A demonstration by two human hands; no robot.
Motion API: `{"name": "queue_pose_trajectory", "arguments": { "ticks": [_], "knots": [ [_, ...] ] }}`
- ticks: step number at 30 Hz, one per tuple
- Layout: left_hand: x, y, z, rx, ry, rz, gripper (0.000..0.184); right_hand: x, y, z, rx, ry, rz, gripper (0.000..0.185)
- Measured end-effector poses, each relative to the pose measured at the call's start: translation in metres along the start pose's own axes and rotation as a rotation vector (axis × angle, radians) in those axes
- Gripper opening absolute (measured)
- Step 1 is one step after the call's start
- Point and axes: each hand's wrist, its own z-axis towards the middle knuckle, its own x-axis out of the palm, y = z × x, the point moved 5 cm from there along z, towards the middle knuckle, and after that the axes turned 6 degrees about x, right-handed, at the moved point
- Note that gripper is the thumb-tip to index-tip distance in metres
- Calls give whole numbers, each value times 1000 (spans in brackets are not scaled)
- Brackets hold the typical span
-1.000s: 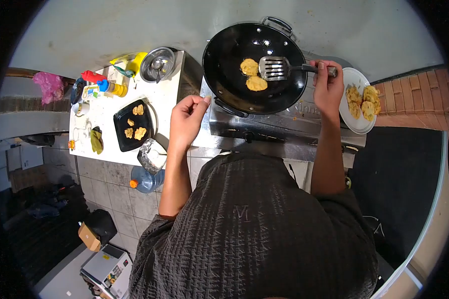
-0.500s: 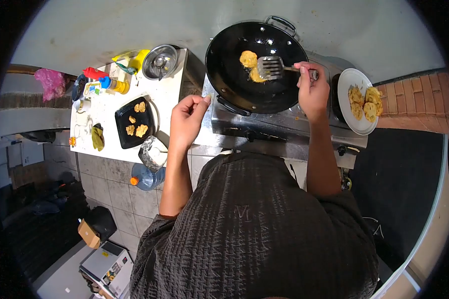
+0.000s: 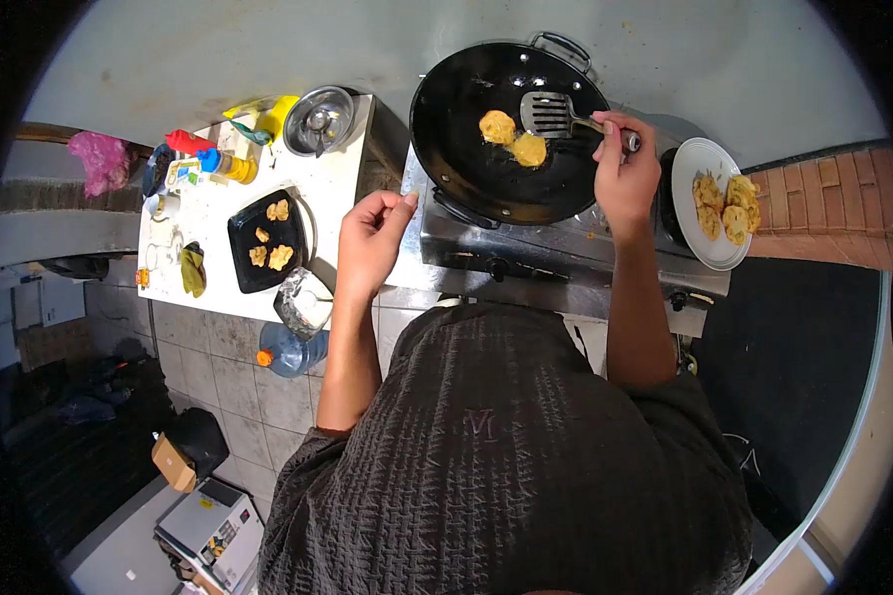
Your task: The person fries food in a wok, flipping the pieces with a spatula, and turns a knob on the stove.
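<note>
My right hand (image 3: 626, 178) grips the handle of a metal slotted spatula (image 3: 547, 115) over the black wok (image 3: 466, 183). Two golden fritters lie in the wok: a browner fritter (image 3: 497, 127) and a paler fritter (image 3: 528, 150) touching or nearly touching it. The spatula's blade is just above and right of them, with no fritter on it. My left hand (image 3: 375, 241) is held in front of the wok's near handle, its fingers curled and thumb against the index finger, with nothing visible in it.
A white plate (image 3: 693, 159) of cooked fritters stands right of the wok. The steel stove (image 3: 566, 266) carries the wok. On the white table (image 3: 179, 268) at left are a black tray (image 3: 251, 236) with several pieces, a steel bowl (image 3: 318, 107) with a spoon, and bottles.
The spatula has shifted up and slightly right, off the paler fritter, which now shows whole a little farther right. My left hand has hardly moved.
</note>
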Motion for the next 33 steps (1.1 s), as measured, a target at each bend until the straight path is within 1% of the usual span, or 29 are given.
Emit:
{"name": "queue_pose_trajectory", "arguments": {
  "ticks": [5,7,13,17,19,21,23,27,29,30,32,33],
  "knots": [
    [0,2,0,4,9,-4,19,3,-1,-4,76,60,-39,9],
    [1,0,0,21,7,-4,19,7,-3,-6,-8,97,-65,9],
    [0,1,1,6,6,14,20,6,3,-3,-58,-36,-81,8],
    [0,2,1,11,16,-3,20,9,5,-9,11,-12,-52,9],
    [-1,1,1,-1,7,-5,20,14,5,-13,21,7,-112,10],
    [-2,3,1,8,6,-3,20,17,-3,-15,-18,11,-128,10],
    [-3,3,1,16,5,0,20,18,2,-16,-133,-45,-250,11],
    [-2,3,1,10,3,-13,20,25,-6,-14,-203,-87,-240,12],
    [-1,4,1,7,5,-19,20,27,-8,-12,-130,-103,-220,12],
    [0,4,1,12,5,-11,19,28,-8,-11,-129,-101,-220,12],
    [-1,4,0,17,4,-3,19,29,-19,-10,38,-74,-130,12],
    [-1,5,0,13,8,-16,19,31,-21,-10,38,-73,-131,12]
  ]
}}
